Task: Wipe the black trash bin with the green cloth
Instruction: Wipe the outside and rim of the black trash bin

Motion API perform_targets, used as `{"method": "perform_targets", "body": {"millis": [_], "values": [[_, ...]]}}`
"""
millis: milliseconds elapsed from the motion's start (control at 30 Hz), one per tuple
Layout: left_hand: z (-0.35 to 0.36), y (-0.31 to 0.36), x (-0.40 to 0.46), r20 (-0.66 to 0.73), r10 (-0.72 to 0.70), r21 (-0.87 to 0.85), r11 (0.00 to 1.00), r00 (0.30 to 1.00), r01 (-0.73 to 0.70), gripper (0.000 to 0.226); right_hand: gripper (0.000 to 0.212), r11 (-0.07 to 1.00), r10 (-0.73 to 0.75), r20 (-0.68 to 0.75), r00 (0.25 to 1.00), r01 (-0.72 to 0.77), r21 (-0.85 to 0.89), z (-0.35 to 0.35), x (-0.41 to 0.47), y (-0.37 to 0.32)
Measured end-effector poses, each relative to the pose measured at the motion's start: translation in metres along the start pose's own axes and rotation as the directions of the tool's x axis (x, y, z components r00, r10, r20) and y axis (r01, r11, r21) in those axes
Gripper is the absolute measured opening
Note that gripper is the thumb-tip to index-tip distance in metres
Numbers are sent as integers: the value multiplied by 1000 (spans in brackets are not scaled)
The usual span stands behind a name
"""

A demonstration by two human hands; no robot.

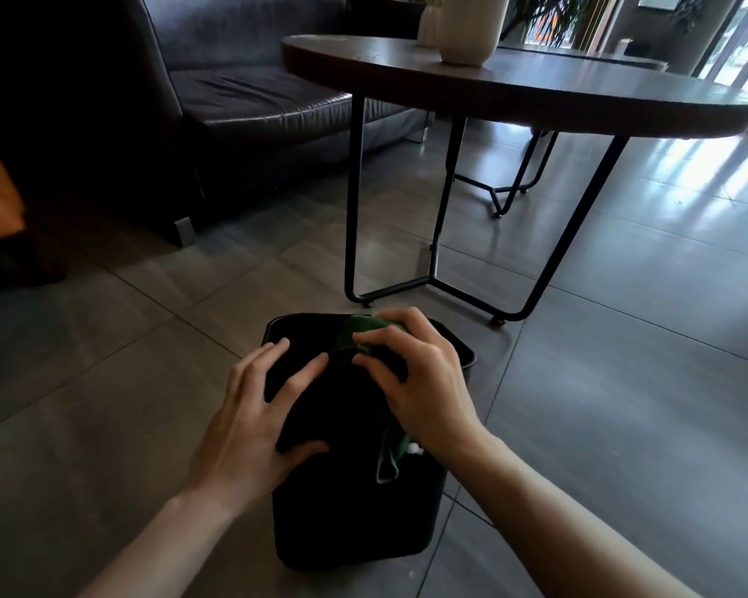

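Under both hands, on the tiled floor, the black trash bin [355,502] lies tipped; its inside stays dark and no label can be read. The right hand [419,381] grips the green cloth [363,334] against it. The left hand [251,420] rests spread alongside.

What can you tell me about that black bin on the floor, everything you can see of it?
The black trash bin is a dark, plain, roughly rectangular container with rounded corners, plastic by the look of it. It appears to lie tipped on the grey tiled floor, its rim pointing away toward the round table. The left hand rests on its upper side with fingers spread. The right hand grips the green cloth against it, one end trailing down its side.
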State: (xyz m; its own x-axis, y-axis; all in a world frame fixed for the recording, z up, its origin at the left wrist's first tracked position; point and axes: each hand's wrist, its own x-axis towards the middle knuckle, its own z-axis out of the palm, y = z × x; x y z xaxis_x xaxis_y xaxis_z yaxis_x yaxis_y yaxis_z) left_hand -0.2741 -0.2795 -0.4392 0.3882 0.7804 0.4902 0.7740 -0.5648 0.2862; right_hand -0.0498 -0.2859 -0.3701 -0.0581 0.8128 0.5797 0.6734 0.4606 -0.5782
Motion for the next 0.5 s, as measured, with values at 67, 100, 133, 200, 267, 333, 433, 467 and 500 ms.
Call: {"method": "perform_targets", "body": {"millis": [67, 100, 133, 200, 267, 333, 433, 467, 500], "values": [[2, -4, -2, 12, 1, 33, 999, 1000, -1, 105, 19, 1000, -22, -33, 999, 21, -20, 2, -2, 1], [3, -6, -2, 19, -2, 41, 999, 1000, 2, 106, 18, 1000, 6, -75, 997, -5, 1, 2, 1, 1], [4, -6, -3, 23, -2, 39, 999, 1000, 1, 105, 18, 999, 49, -123, 991, -45, 28, 0, 4, 0], [5, -8, -3, 25, -1, 22, 1000, 1000, 1, 100, 18, 989, 142, -207, 968, -129, 77, -9, 14, -5], [5, -10, -1, 35, 12, 11, 1000, 999, -13, 94, 19, 982, 171, -270, 948, -140, 128, -24, 27, -11], [5, -11, 2, 51, 50, 17, 999, 997, -51, 94, 20, 986, 120, -354, 927, -69, 155, -41, 39, -17], [5, -13, 9, 76, 65, 3, 998, 995, -66, 99, 20, 998, -18, -497, 867, 44, 40, -61, 52, -12], [5, -14, 12, 77, 59, -7, 998, 995, -59, 100, 20, 997, -82, -514, 854, 67, -48, -63, 51, -5], [3, -14, 16, 80, 50, -23, 999, 995, -49, 100, 19, 988, -139, -499, 856, 85, -128, -61, 46, 3]]}}
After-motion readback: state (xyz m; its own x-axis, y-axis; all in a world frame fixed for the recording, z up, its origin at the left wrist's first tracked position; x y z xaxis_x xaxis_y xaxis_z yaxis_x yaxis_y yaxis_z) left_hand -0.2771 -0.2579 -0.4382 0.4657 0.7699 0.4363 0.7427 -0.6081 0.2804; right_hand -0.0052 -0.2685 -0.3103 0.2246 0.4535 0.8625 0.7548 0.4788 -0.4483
